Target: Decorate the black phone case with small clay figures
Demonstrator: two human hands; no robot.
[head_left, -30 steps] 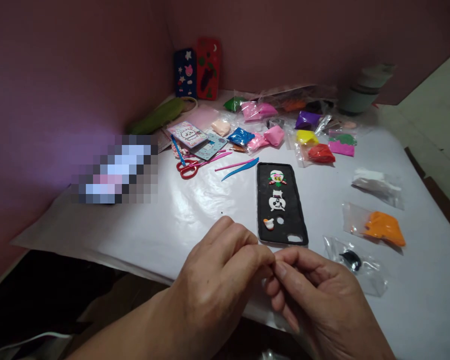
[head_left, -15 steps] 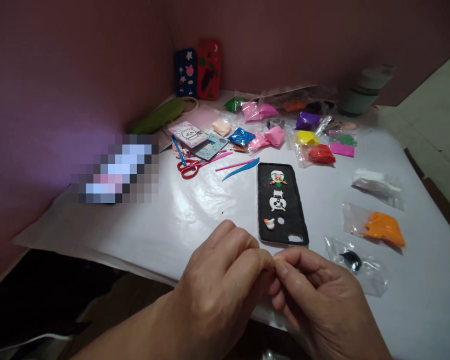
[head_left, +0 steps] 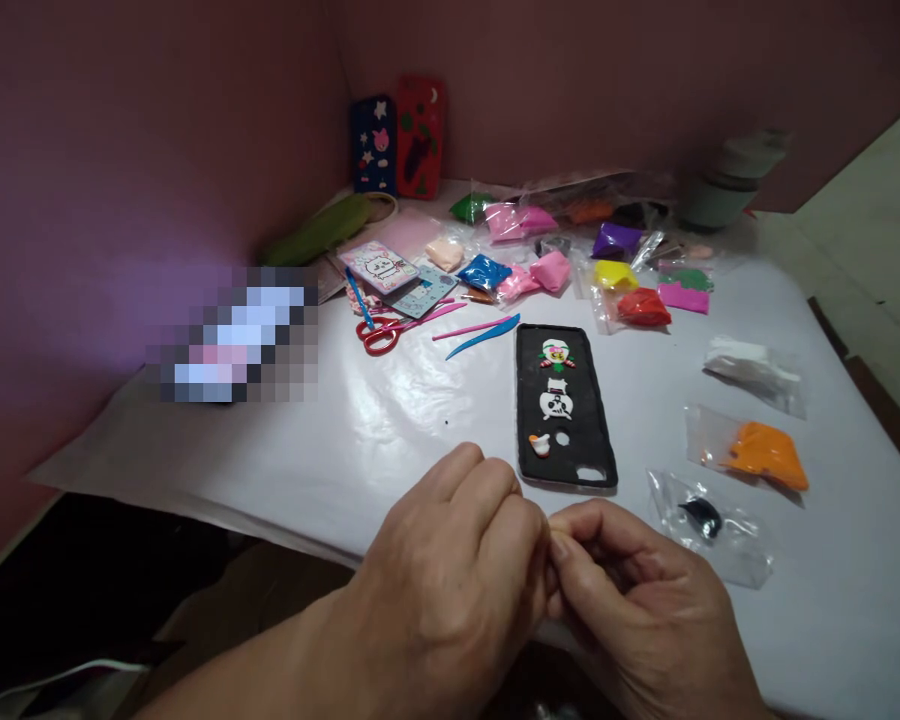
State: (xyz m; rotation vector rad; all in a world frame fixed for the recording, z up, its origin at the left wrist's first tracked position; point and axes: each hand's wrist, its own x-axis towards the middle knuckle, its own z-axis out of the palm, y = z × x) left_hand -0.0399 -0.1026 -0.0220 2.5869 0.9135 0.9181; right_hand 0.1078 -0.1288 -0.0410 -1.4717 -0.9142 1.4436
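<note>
My left hand [head_left: 461,545] and my right hand [head_left: 634,590] meet at the table's front edge, fingertips pressed together. Both are closed; whatever sits between the fingertips is hidden. Just beyond them lies a black phone case [head_left: 570,405] with small clay figures on it: a white face with green and striped parts [head_left: 557,355], a white skull-like figure [head_left: 556,400] and a small white-and-orange piece [head_left: 541,445]. Right of my hands rests a clear bag with a bit of black clay [head_left: 703,518], and beyond it a bag of orange clay [head_left: 769,455].
Toward the back lie red-handled scissors [head_left: 379,335], a blue modelling tool [head_left: 487,337] and several bags of coloured clay [head_left: 484,272]. Two decorated cases [head_left: 420,140] lean on the wall. A blurred-out lit screen [head_left: 240,335] stands left, a bottle [head_left: 727,185] back right. A white-filled bag [head_left: 754,370] lies right.
My left fingers have curled in a little more, and both hands have shifted slightly at the fingertips. The things on the table stay where they were.
</note>
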